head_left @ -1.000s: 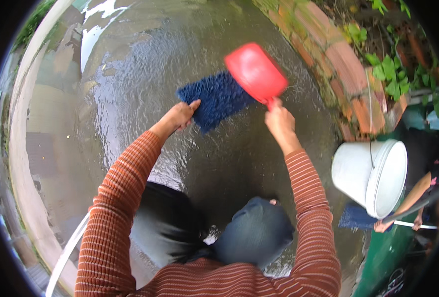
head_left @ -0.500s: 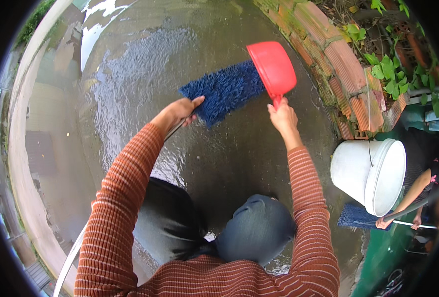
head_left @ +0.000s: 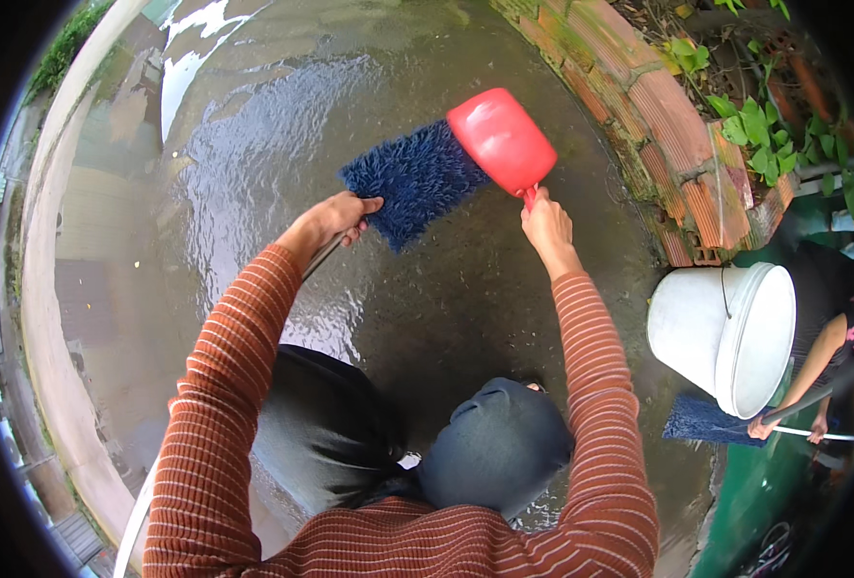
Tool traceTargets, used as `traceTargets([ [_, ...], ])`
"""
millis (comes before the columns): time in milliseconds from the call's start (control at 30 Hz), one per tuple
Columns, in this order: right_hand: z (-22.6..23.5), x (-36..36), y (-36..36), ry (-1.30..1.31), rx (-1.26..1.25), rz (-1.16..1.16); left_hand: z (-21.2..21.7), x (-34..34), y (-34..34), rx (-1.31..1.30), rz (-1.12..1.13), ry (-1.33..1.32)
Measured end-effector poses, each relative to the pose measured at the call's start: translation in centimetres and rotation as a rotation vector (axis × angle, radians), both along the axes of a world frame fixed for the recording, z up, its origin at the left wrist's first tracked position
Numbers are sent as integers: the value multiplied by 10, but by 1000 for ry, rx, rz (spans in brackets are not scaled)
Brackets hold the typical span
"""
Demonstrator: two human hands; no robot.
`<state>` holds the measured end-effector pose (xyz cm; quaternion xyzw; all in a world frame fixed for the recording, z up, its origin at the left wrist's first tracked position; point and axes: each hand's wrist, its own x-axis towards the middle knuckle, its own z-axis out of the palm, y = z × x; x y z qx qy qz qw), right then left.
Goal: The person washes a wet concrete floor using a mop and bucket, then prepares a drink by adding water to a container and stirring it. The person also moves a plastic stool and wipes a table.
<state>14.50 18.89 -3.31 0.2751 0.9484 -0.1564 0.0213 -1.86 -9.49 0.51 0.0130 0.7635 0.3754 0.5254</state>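
My left hand [head_left: 334, 220] is closed around the handle of a shaggy blue mop [head_left: 415, 183], close to where it joins the mop head. The mop head is held out over the wet ground, its far right end covered by a red plastic scoop [head_left: 502, 141]. That scoop is tipped over, its rounded underside facing me, so whatever is inside is hidden. My right hand [head_left: 548, 223] grips the scoop's short handle.
A low brick border [head_left: 653, 116] with green plants [head_left: 754, 130] curves along the right. Nearer stands a white bucket [head_left: 701, 328]. Beside it, another person's hands [head_left: 764, 424] hold a second blue mop [head_left: 706, 419]. Wet concrete [head_left: 446, 318] lies beneath me.
The red scoop has moved left and rolled further over, covering more of the mop head's end. My left hand has shifted slightly left with the mop.
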Motion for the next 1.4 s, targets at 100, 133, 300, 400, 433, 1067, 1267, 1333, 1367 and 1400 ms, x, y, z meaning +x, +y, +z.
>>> traceTargets([
  [100,41,-2,-45,43,-48,22,5,4,12,-56,-17,86],
  [133,61,2,-79,-5,-68,113,-5,-1,12,-114,-67,115],
  [300,11,-23,-49,43,72,47,13,14,14,-215,-222,298],
  [400,-36,-16,50,-8,-10,-201,22,27,7,-185,-242,318],
  [433,-14,-24,38,26,17,-104,19,24,9,-190,-231,292],
  [1067,40,21,-109,52,-67,324,-20,18,-18,465,264,-86],
  [1267,-45,37,40,-99,-6,-284,-2,15,5,-106,-8,-95],
  [1333,9,28,12,-80,20,-168,-3,16,5,-106,31,-161],
  [1367,31,28,-13,-76,27,-122,-2,19,4,-105,32,-163],
  [1400,45,27,-37,-79,22,-51,-1,18,7,-99,34,-157],
])
